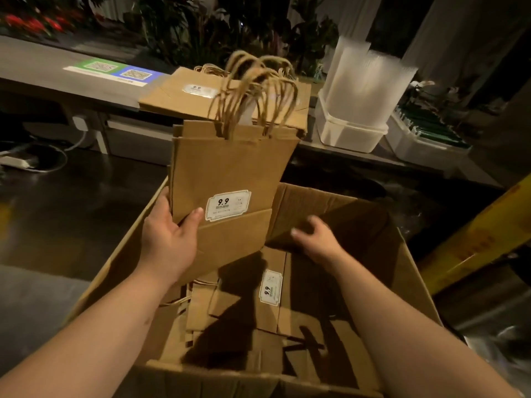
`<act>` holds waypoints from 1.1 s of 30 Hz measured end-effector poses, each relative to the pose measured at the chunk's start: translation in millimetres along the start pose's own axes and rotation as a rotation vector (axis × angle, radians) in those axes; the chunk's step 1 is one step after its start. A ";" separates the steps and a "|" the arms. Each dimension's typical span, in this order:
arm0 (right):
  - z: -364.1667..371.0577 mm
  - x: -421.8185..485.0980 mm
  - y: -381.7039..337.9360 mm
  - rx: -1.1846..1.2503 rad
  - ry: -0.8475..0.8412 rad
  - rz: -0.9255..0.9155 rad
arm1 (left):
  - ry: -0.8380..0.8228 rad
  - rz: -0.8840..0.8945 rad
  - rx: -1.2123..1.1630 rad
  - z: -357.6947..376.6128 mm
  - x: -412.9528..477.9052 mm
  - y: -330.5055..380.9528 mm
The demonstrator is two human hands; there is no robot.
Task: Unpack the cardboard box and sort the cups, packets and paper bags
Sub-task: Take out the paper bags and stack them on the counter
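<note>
A dim counter [43, 61] crosses the top of the frame, with a bag pile [178, 96] already on it. At centre the left hand [169, 239] grips a bundle [230, 168] above the box [359, 219]. The right hand [319, 239] is blurred; its grip I cannot tell. More bags [230, 300] wait inside.

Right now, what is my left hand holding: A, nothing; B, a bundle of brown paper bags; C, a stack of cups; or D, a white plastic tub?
B: the left hand grips a bundle of brown paper bags near its bottom, raised above the cardboard box.
</note>
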State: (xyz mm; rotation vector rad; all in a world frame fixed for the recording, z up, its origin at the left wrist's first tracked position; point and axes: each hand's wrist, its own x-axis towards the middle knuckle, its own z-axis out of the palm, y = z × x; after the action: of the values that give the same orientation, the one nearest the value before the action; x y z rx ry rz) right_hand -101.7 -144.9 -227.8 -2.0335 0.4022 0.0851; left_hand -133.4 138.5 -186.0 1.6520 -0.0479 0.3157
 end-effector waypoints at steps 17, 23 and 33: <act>11.3 14.6 56.0 -0.864 -0.242 0.264 | 0.079 -0.024 -0.041 -0.8 9.9 -8.1; -26.8 -1.8 10.9 -0.729 -0.276 0.279 | 0.073 -0.096 -0.043 -3.5 10.2 -8.4; -110.6 -63.6 -101.9 -0.979 -0.052 0.081 | 0.195 -0.096 0.038 -3.9 10.0 1.2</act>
State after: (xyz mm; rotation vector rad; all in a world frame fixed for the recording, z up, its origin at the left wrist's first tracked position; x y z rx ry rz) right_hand -141.4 -182.0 -73.9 -2.9634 0.4577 0.4571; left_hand -124.8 143.7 -182.3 1.6478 0.1844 0.4043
